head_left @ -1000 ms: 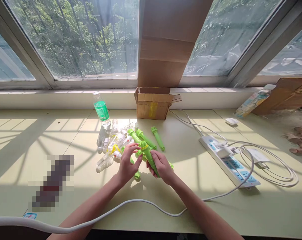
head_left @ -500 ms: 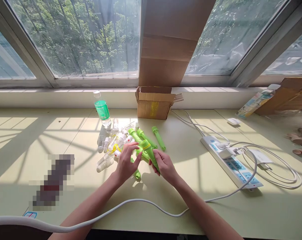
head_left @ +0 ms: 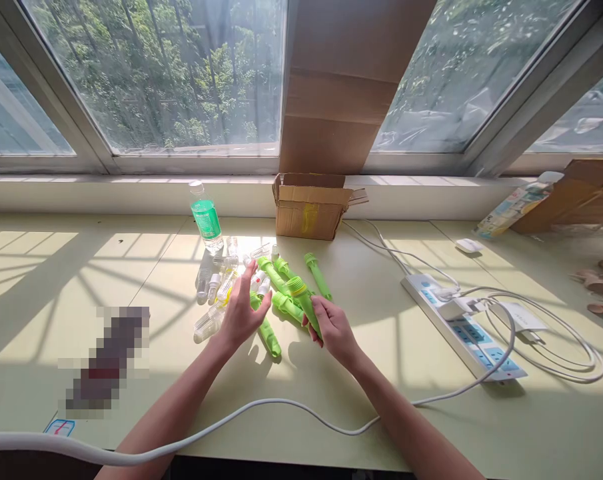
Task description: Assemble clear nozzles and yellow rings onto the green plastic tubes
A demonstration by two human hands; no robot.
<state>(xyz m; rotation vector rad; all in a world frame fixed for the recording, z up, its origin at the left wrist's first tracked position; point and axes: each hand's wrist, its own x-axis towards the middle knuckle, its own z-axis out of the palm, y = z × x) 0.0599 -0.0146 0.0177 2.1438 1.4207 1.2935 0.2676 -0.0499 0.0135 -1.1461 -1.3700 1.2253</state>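
My right hand (head_left: 334, 330) grips a green plastic tube (head_left: 304, 301) with a threaded top, tilted up and to the left. A yellow ring shows below its thread. My left hand (head_left: 244, 307) is open, fingers apart, over the edge of a pile of clear plastic vials (head_left: 208, 323), some with white caps. Several more green tubes lie between and behind my hands, among them one (head_left: 270, 337) beside my left thumb and another (head_left: 318, 275) farther back on the right. My left hand hides part of the vials.
A water bottle (head_left: 206, 220) with a green label stands behind the vials. Near the sill sits an open cardboard box (head_left: 308, 217). To the right lies a power strip (head_left: 461, 327) with plugs and coiled cables. A white cable (head_left: 281, 402) crosses the front, over my forearms.
My left hand has moved left, away from the green tube in my right hand, and its fingers have spread. The right hand keeps its hold, nearly in the same place.
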